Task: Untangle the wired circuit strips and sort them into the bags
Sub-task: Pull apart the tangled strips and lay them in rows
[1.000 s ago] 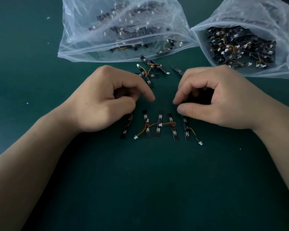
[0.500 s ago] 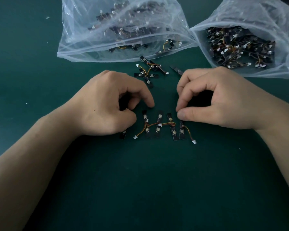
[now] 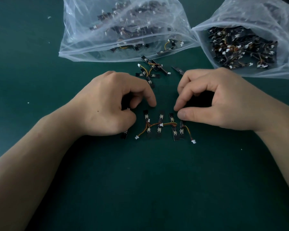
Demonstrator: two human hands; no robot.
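Left hand (image 3: 107,105) and right hand (image 3: 220,100) curled over a matte green counter (image 3: 140,180).
The right hand pinches the top of the end strip (image 3: 181,130), thumb against forefinger. The left hand covers a half-hidden strip (image 3: 124,135); whether it grips it is unclear. Between them lies a row of flat black strips (image 3: 160,125) linked by orange wires, with a loose tangle (image 3: 150,70) at 12 o'clock. Crinkled clear bags at 11 (image 3: 123,30) and 1 o'clock (image 3: 250,44) hold more.

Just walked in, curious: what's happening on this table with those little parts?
A person is laying small black wired circuit strips in a row on the dark green table. The right hand pinches the top of the rightmost strip; the left hand covers another strip, grip hidden. A tangled cluster lies before the left clear plastic bag; the right clear plastic bag also holds strips.
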